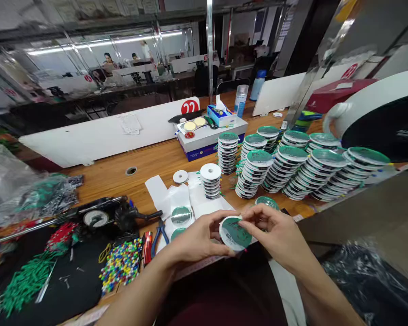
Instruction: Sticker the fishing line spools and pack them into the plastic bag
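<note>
Near the table's front edge, my left hand (pixel 204 236) is wrapped round the left side of a white spool (pixel 231 235) with a green label on its face. The fingers and thumb of my right hand (pixel 275 231) pinch the same spool at its upper right edge. Green round labels (pixel 181 216) on white backing paper lie just left of my hands. Beyond them stands a short stack of white spools (pixel 211 181), and a single white spool (pixel 180 176) lies beside it. Several stacks of green-labelled spools (pixel 258 170) stand behind and to the right.
Blue-handled pliers (pixel 159 235), a tray of coloured beads (pixel 122 262) and a black winding machine (pixel 112 217) are at the left. A tissue box (pixel 221 115) sits on a grey box (pixel 212 136) at the back. People are seated beyond the white partition (pixel 112 129).
</note>
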Demonstrator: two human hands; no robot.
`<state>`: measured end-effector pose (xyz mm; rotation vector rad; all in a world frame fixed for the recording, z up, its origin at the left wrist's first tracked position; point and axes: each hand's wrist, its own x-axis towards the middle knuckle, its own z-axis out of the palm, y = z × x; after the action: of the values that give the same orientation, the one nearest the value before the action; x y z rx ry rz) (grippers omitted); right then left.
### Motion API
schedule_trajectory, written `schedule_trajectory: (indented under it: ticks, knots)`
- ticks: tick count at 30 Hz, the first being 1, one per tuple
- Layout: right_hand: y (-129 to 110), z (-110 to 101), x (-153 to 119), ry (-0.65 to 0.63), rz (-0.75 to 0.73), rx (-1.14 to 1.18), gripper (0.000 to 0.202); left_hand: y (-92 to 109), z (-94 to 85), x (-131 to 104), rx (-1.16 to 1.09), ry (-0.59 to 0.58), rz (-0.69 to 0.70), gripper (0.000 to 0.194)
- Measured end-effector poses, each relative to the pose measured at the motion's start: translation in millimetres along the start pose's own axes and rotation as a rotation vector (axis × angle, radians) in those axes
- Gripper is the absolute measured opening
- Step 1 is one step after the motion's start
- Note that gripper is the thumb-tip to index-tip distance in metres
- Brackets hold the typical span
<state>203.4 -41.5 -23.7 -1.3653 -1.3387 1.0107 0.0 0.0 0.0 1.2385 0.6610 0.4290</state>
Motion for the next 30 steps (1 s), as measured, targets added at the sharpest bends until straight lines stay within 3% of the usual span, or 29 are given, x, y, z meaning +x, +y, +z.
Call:
schedule_trajectory:
  ticks: [14,30]
  knots:
    - [1.0,-6.1,0.7,0.001,0.019,0.108,0.036,-1.7,0.6,2.0,-0.035,0.011,0.021,0.075]
    - [-5.0,-0.4,-1.0,0.018,0.021,-0.005,0.027,-0.2,1.1,0.6,-0.014,-0.004,0.027,0.073]
